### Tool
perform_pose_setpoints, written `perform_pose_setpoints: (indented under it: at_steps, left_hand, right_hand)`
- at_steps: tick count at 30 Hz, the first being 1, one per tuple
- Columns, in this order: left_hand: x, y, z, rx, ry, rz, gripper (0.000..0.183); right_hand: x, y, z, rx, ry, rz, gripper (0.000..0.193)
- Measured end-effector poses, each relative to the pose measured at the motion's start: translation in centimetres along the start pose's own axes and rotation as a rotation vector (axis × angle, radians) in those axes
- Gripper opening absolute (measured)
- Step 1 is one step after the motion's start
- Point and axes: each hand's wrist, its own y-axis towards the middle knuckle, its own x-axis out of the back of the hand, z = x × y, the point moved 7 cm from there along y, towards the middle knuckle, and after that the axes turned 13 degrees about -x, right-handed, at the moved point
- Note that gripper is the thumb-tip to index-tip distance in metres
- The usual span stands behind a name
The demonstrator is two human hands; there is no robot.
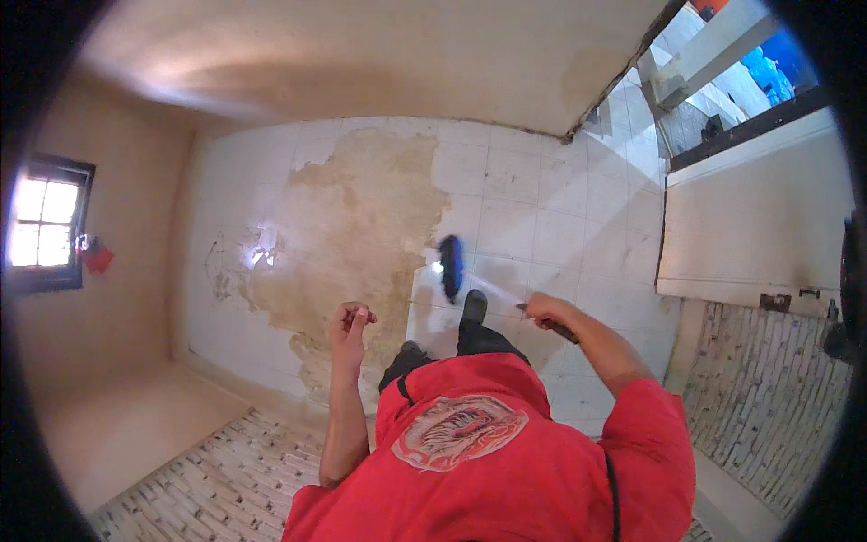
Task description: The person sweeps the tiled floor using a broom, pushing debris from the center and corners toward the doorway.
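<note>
My right hand (pixel 549 312) is wrapped round the handle of a broom (pixel 451 268), close to its dark grip end. The broom's blue head with dark bristles is down at the white tiled floor (pixel 510 221), just ahead of my shoe. Its light-coloured shaft slants back towards me. To the left, my left hand (pixel 350 323) is raised in front of my body with its fingers curled in and the thumb against them. Whether anything is inside those fingers is hidden. A light brown, muddy-looking patch (pixel 352 221) with ragged edges covers the tiles left of the broom head.
A plain wall (pixel 388 68) runs along the far side, ending at a doorway at upper right. Beside that opening stands a pale door (pixel 750 217). At the left is a barred window (pixel 47 221) with a red object hanging by it. Textured strip-patterned wall (pixel 226 483) lies behind me.
</note>
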Motion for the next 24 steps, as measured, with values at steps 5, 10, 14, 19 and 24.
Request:
perform_pose_setpoints:
  at_steps: [5, 10, 14, 19, 24]
  left_hand:
    - [-3.7, 1.5, -1.1, 0.008, -0.018, 0.005, 0.007]
    - [-5.6, 3.2, -1.5, -0.035, 0.010, 0.025, 0.009]
    - [-5.6, 4.1, -1.3, -0.047, 0.002, -0.010, 0.011]
    - [-5.1, 4.9, -1.6, -0.038, -0.073, -0.075, 0.007]
    - [-3.4, 6.5, -2.9, -0.027, -0.007, -0.109, 0.008]
  right_hand:
    - [11.5, -4.5, -3.5, -0.086, -0.304, -0.254, 0.015]
    - [15.4, -14.0, -0.3, -0.158, -0.101, -0.496, 0.018]
    - [13.8, -17.2, 2.5, 0.016, -0.190, -0.354, 0.022]
    - [9.2, -11.9, 11.1, 0.223, -0.139, -0.110, 0.021]
    - [3.6, -0.5, 22.0, 0.357, -0.134, -0.051, 0.015]
